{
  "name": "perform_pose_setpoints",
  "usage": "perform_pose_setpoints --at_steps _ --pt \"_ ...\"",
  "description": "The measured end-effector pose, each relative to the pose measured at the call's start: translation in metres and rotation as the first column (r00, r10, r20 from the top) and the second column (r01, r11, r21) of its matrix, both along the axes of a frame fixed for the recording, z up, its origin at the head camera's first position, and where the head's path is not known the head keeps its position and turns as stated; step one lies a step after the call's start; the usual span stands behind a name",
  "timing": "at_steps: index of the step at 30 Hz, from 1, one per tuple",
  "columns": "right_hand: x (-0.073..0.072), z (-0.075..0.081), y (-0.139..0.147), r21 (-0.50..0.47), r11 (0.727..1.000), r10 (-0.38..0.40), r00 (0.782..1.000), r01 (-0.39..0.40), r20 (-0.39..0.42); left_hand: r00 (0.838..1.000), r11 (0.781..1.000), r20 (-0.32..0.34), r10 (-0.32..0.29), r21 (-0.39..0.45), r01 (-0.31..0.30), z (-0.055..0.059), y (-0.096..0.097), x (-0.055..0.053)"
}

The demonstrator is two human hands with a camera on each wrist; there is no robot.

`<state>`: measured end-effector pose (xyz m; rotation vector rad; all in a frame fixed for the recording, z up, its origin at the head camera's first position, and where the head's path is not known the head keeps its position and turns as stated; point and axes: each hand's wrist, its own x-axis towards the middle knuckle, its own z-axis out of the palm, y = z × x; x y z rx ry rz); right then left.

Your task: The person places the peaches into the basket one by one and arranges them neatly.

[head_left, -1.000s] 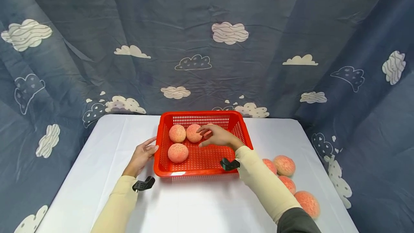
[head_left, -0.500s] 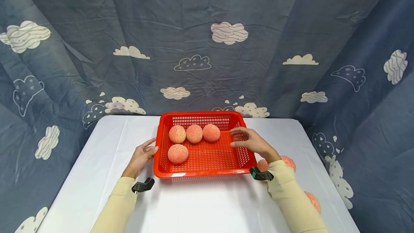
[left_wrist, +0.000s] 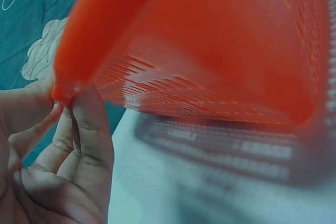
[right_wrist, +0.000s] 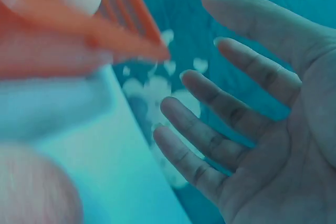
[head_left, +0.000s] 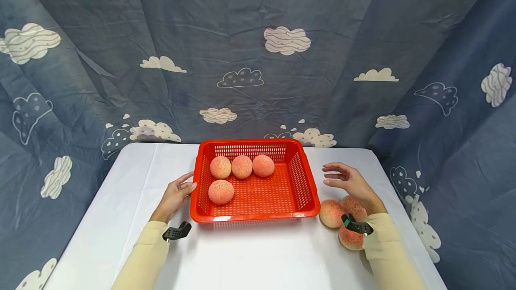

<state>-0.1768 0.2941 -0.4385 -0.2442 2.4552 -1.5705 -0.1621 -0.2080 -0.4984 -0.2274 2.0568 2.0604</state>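
Observation:
A red plastic basket (head_left: 258, 217) with lattice walls stands on the table. Three peaches line its back, the left one (head_left: 220, 167), the middle one (head_left: 242, 166) and the right one (head_left: 263, 165); another peach (head_left: 221, 192) lies in front at the left. My left hand (head_left: 175, 198) grips the basket's left rim, thumb and fingers pinching it in the left wrist view. To the right of the basket, my right hand (head_left: 350, 185) is spread and holds nothing. It hovers just beyond the loose peaches, whose nearest (head_left: 331, 214) sits beside the basket's front right corner.
Loose peaches, one behind (head_left: 354, 205) and one in front (head_left: 350, 238), lie partly under the right wrist and sleeve. A white cloth covers the table (head_left: 258, 258). A dark blue curtain (head_left: 242, 102) with cloud prints hangs behind and at both sides.
My right hand has moved right, out of the basket and past its right wall, uncovering the right peach of the back row. My left hand stays on the rim.

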Motion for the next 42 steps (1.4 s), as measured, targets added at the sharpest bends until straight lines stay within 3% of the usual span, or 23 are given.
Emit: perform_pose_setpoints --at_steps 10,19,30,36,42 --pt "0.009 -0.015 0.051 0.13 0.989 -0.081 0.994 0.071 0.073 1.0 1.0 -0.016 0.001 0.003 -0.001 0.001 0.001 -0.004" --pt "0.031 -0.042 0.082 0.182 0.972 -0.172 0.975 0.145 0.139 1.0 1.0 0.01 0.003 -0.006 -0.003 -0.001 0.0 -0.002" --pt "0.036 -0.072 0.083 0.196 0.967 -0.2 0.962 0.162 0.187 1.0 1.0 0.015 0.008 -0.013 -0.008 -0.002 -0.001 0.0" --pt "0.039 -0.08 0.083 0.197 0.971 -0.171 0.967 0.133 0.189 1.0 1.0 0.008 0.001 0.0 -0.001 -0.001 0.0 0.0" --pt "0.041 -0.081 0.081 0.213 0.965 -0.191 0.965 0.152 0.18 1.0 1.0 0.0 -0.005 0.011 0.005 -0.002 0.001 -0.001"
